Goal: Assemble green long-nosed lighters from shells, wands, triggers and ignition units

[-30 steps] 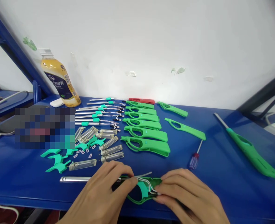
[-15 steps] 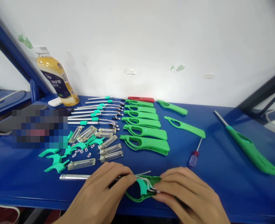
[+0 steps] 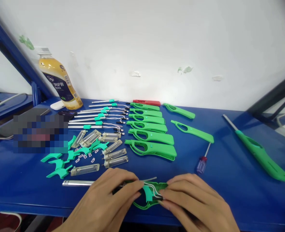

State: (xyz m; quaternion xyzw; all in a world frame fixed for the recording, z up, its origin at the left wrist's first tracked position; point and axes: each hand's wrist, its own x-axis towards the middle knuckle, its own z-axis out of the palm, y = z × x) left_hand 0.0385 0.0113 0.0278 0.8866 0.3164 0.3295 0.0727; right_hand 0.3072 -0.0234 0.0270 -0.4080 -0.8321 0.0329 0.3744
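Note:
Near the front edge of the blue table (image 3: 229,174) lies a green lighter shell (image 3: 150,195) with a teal trigger, white wires and a metal tube (image 3: 77,183) sticking out to the left. My left hand (image 3: 108,199) has its fingers curled over the tube end of the shell. My right hand (image 3: 195,201) pinches the shell's right end, where the wires sit. Both hands press the part down on the table.
Behind the hands lie a row of green lighter shells (image 3: 152,149), metal tubes with wires (image 3: 94,122), clear fuel tanks (image 3: 115,161), teal triggers (image 3: 57,174), a small screwdriver (image 3: 202,162), an assembled green lighter (image 3: 260,154) at right and a drink bottle (image 3: 60,80) at back left.
Hardly anything moves. My right fingers shift slightly along the wires, and the view has drifted a little.

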